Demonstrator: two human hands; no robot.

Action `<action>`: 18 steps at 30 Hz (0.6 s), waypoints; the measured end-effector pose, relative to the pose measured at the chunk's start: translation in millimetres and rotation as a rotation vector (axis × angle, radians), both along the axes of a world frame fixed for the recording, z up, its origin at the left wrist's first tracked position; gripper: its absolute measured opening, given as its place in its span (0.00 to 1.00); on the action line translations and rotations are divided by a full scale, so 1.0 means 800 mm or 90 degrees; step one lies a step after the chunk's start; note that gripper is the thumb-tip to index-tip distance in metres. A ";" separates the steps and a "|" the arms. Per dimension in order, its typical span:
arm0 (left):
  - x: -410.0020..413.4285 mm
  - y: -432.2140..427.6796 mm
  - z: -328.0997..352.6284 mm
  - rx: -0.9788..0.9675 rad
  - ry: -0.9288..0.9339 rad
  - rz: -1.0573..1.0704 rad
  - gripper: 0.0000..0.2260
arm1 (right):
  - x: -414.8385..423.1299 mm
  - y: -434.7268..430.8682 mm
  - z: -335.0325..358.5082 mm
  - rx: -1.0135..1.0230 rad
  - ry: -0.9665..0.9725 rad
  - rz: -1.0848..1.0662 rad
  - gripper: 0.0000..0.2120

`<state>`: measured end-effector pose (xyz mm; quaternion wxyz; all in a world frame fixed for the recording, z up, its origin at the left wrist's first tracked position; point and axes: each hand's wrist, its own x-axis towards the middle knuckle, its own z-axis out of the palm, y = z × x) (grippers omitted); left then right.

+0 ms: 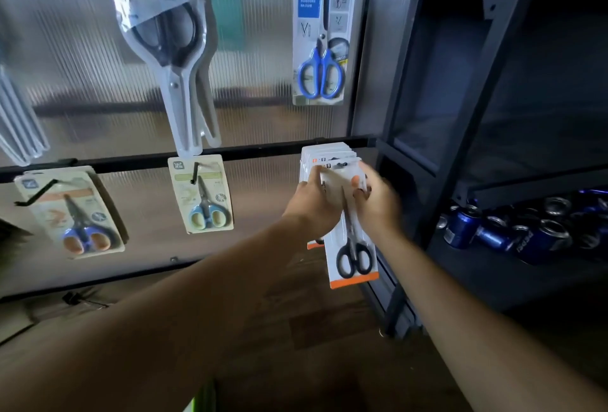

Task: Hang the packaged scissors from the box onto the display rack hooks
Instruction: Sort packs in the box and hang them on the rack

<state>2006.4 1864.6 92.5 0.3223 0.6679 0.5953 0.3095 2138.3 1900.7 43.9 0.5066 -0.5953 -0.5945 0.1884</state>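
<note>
Packaged scissors (353, 257), black-handled on a white card with an orange foot, hang upright just off the middle of the view toward 4 o'clock, in front of a stack of like packs (329, 152) on the lower rail (263, 151) of the display rack. The card's top sits at the hook (342, 165); whether the hole is fully on it I cannot tell. The left hand (312, 201) grips the card's left edge, thumb laid on its face. The right hand (378, 204) pinches the right edge with curled fingers.

At 1 o'clock a blue-handled pack (320, 33) hangs from the upper rail, and at 11 o'clock a large clear pack (174, 59), blurred. At 9 o'clock a small pale pack (200, 194) hangs from the lower rail, with another small pack (70, 211) farther out. At 3 o'clock blue cans (493, 230) lie on a dark shelf.
</note>
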 end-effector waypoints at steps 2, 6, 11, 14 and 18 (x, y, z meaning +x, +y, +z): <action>-0.003 0.002 -0.001 -0.020 0.036 -0.020 0.33 | -0.003 0.002 -0.002 -0.004 -0.024 -0.002 0.18; -0.009 -0.005 0.005 -0.017 0.059 -0.020 0.31 | -0.016 0.006 -0.007 -0.028 -0.087 -0.017 0.23; -0.028 -0.029 -0.002 0.011 0.134 -0.037 0.36 | -0.030 -0.023 0.000 -0.075 -0.138 -0.071 0.24; -0.053 -0.057 -0.003 0.036 0.144 -0.029 0.36 | -0.059 -0.065 -0.006 -0.091 -0.207 -0.057 0.29; -0.109 -0.102 -0.015 0.067 0.201 -0.023 0.37 | -0.117 -0.118 -0.008 -0.087 -0.272 -0.004 0.28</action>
